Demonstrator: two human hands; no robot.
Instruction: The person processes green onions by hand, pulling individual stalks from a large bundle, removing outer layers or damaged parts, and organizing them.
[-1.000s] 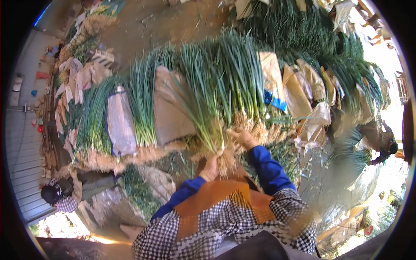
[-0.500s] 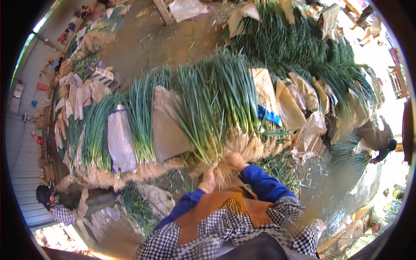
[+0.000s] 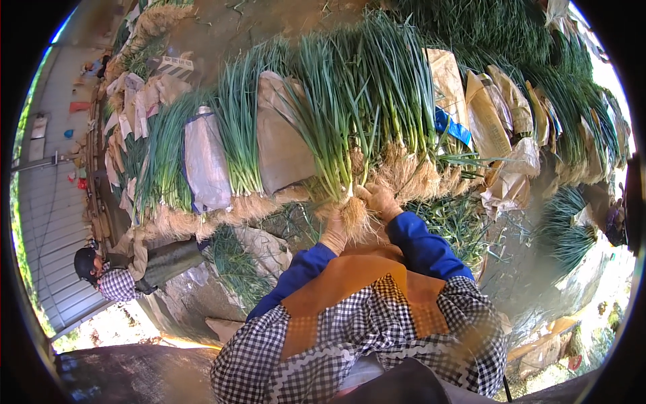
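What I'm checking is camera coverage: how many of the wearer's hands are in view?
2: left hand at the held onion bunch, right hand beside its roots. Parts of both are hidden.

The right hand (image 3: 381, 202) has drawn in: 1 second ago it was off to the right of the bunch (image 3: 333, 176), and now its fingers (image 3: 364, 193) are at the stems just above the roots (image 3: 356, 217). Those roots, fanned wide before, hang in a narrower tuft. The view has shifted, leaving the right co-worker (image 3: 615, 219) barely visible at the edge; the post seen at the top 0.5 seconds ago is gone.
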